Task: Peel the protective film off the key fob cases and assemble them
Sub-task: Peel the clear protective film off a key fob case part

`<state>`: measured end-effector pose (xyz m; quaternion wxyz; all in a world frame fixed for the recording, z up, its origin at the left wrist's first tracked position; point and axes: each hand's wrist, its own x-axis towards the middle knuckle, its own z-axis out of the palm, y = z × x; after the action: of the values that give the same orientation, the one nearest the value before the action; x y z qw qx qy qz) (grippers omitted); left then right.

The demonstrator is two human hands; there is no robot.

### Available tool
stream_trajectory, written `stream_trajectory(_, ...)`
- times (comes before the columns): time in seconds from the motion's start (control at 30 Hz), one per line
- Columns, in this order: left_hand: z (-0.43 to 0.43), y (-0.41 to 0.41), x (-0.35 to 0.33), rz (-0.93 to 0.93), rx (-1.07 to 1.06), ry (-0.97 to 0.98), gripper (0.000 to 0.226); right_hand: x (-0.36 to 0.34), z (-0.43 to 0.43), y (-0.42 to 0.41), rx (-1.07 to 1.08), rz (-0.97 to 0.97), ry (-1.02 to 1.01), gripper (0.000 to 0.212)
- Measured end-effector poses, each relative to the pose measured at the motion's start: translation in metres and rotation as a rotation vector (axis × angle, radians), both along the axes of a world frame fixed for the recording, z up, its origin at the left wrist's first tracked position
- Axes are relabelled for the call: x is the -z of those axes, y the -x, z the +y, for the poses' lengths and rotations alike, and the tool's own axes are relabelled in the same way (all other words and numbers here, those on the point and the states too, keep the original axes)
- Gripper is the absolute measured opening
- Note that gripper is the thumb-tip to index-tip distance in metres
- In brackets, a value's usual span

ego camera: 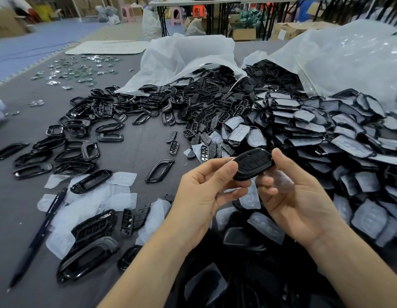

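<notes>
**Fob** (253, 164): glossy black, elongated case with rounded ends and recessed button outlines on its face, held tilted above the grey mat (137, 152). The left hand (206, 192) pinches its lower end between thumb and curled fingers. The right hand (297, 196) grips its upper end, thumb on the edge.

- **Left of the fob:** hollow, shiny, loop-shaped black frames (88, 150).
- **Below-left of the fob:** loose films (122, 178), translucent white and dimpled, and a dark pen (37, 236).
- **Right of the fob:** a heap of cases (339, 138) under matte film.
- **Behind the fob:** crinkled white bags (186, 56) spilling black parts.
</notes>
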<state>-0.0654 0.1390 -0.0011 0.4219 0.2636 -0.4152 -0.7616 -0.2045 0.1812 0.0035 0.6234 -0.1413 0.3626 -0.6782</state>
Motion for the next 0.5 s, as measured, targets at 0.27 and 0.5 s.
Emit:
stream_trajectory(0.27,0.0004,-0.0004,0.0011,0.005,0.039,0.002,0.011,-0.0033,0.0008,0.0005,-0.004,-0.036,-0.017,0.032)
stream_trajectory(0.5,0.0009,-0.0014,-0.0005,0.050,0.047,0.028,0.019,-0.0038,0.0026,0.0019,-0.053,-0.072,0.002,0.034)
